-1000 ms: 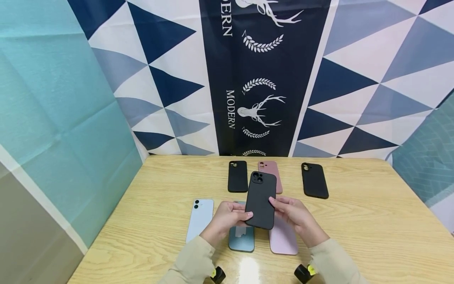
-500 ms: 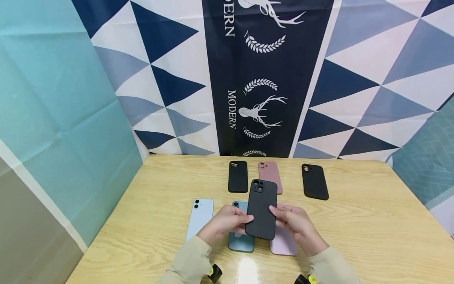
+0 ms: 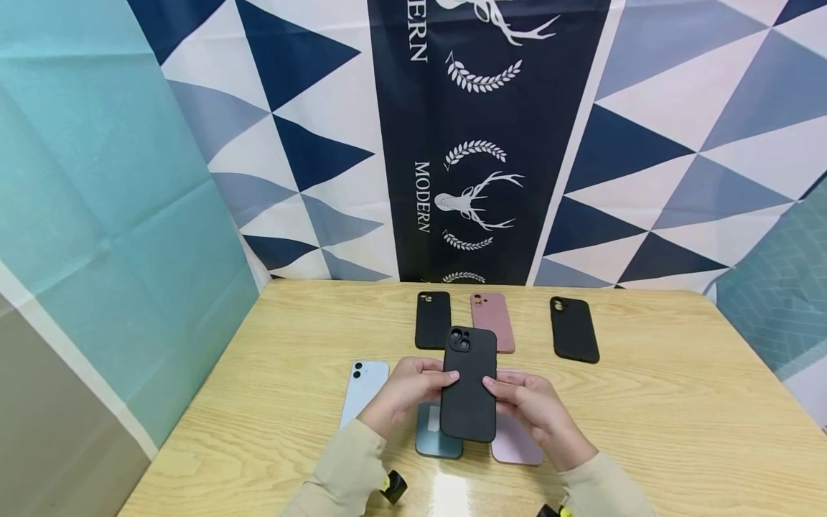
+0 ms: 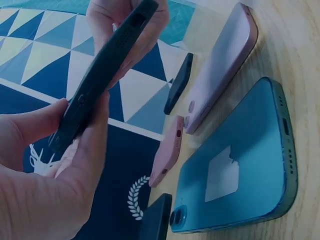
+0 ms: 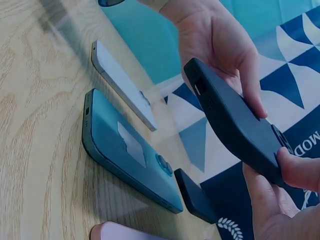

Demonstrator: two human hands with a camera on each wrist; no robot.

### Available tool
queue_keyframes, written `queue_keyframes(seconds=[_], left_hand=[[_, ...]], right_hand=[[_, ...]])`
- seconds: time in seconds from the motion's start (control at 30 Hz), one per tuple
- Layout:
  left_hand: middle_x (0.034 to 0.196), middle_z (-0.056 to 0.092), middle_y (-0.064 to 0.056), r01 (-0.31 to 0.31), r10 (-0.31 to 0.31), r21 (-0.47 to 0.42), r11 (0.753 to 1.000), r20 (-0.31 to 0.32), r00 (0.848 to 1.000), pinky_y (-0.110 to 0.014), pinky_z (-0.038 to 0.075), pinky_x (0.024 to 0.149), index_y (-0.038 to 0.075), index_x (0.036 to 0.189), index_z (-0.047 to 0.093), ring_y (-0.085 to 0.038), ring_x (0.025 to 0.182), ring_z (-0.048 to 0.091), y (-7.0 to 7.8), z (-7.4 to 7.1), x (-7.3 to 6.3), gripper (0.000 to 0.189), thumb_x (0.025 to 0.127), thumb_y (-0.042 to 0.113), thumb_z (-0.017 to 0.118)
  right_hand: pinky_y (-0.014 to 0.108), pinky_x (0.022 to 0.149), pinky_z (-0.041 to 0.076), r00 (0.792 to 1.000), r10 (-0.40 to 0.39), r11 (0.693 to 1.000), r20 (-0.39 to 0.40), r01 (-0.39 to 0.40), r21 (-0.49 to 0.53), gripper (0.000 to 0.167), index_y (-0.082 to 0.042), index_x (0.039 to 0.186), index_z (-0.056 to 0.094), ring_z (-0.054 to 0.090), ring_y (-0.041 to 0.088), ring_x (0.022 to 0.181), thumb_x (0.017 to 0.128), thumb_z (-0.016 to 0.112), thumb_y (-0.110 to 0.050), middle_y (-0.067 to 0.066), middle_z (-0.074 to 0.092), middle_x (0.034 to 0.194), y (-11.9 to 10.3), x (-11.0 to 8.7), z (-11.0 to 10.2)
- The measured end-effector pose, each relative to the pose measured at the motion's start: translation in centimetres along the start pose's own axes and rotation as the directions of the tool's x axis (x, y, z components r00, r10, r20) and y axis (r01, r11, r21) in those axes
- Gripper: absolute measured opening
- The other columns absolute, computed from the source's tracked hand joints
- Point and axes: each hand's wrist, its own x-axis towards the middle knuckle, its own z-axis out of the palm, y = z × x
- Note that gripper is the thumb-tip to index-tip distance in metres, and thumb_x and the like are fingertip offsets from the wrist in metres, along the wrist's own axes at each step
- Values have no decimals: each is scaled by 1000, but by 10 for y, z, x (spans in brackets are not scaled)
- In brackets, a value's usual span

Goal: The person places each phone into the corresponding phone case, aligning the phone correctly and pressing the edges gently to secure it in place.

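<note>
While left hand (image 3: 407, 393) and right hand (image 3: 538, 406) pinch its sides, black phone case (image 3: 469, 402) points camera-end away; long axis fore-and-aft.

Head view bright; white glare on the near table (image 3: 659, 431); both wrist views dimmer, bluish.

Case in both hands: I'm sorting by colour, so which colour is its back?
The case is black, best seen in head view.

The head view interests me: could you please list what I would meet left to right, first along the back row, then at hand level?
Back row: left black case, pink case, right black case. Then: pale phone, left hand, held black case, right hand.
</note>
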Motion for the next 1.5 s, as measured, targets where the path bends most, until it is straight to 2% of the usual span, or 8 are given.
queue_keyframes(seconds=[0.13, 0.37, 0.5, 0.7, 0.83, 1.13, 1.33, 1.5], left_hand=[[89, 76, -13, -27, 26, -29, 999, -23, 999, -28, 60, 73, -7, 103, 70, -8, 69, 69, -2, 1, 0, 25, 85, 10, 71], [90, 75, -18, -53, 48, -104, 993, -53, 997, -28, 61, 69, -11, 104, 68, -9, 67, 70, -6, 2, -4, 27, 83, 4, 71], [89, 75, -17, -67, 60, -117, 991, -61, 996, -28, 61, 68, -13, 104, 68, -8, 66, 70, -7, 1, -3, 27, 82, 2, 71], [91, 75, -19, -55, 50, -122, 991, -48, 998, -30, 61, 71, -11, 105, 68, -10, 68, 71, -5, 0, -5, 27, 82, 3, 71], [92, 75, -18, -56, 53, -99, 993, -38, 998, -27, 60, 69, -10, 106, 68, -8, 68, 70, -4, 1, -5, 27, 83, 3, 72], [97, 74, -19, -45, 45, -2, 999, -14, 999, -30, 61, 73, -8, 107, 69, -7, 72, 70, -1, 0, -6, 28, 84, 7, 72], [96, 74, -20, -48, 49, 74, 996, -6, 999, -30, 60, 72, -6, 105, 69, -7, 71, 69, 3, -2, -6, 27, 86, 13, 71], [100, 74, -20, -57, 60, 104, 993, -21, 998, -31, 60, 77, -4, 105, 69, -11, 78, 72, 7, -2, -6, 27, 87, 16, 71]], right_hand=[[18, 65, 57, 999, -10, 1000, 36, 10, -19, 52, 16, 131, 46, 69, 4, 74, 90, 65, -7, -5, 73, 83, -1, 1, -2], [18, 77, 57, 973, -31, 993, 227, 57, -108, 54, 16, 132, 46, 69, 3, 84, 92, 64, -17, -7, 73, 93, -5, 9, -13], [19, 81, 57, 968, -25, 988, 249, 62, -144, 55, 15, 131, 48, 68, 3, 87, 91, 65, -20, -7, 73, 94, -8, 12, -14], [19, 84, 56, 977, -54, 980, 207, 92, -179, 55, 13, 132, 49, 68, 1, 88, 92, 64, -23, -8, 74, 96, -16, 14, -10], [19, 80, 56, 987, -70, 981, 148, 95, -168, 52, 13, 130, 50, 69, 2, 83, 93, 63, -22, -9, 74, 92, -21, 14, -6], [18, 71, 56, 999, -39, 995, 29, 42, -95, 33, 6, 115, 64, 68, 4, 74, 90, 67, -15, -7, 74, 79, -19, 10, 0], [18, 71, 57, 999, -44, 996, 23, 46, -79, 33, 8, 116, 62, 69, 4, 73, 90, 66, -14, -7, 74, 79, -20, 8, 1], [19, 71, 57, 999, -43, 995, 19, 44, -91, 35, 7, 116, 62, 69, 4, 74, 90, 67, -15, -7, 74, 79, -19, 5, 1]])
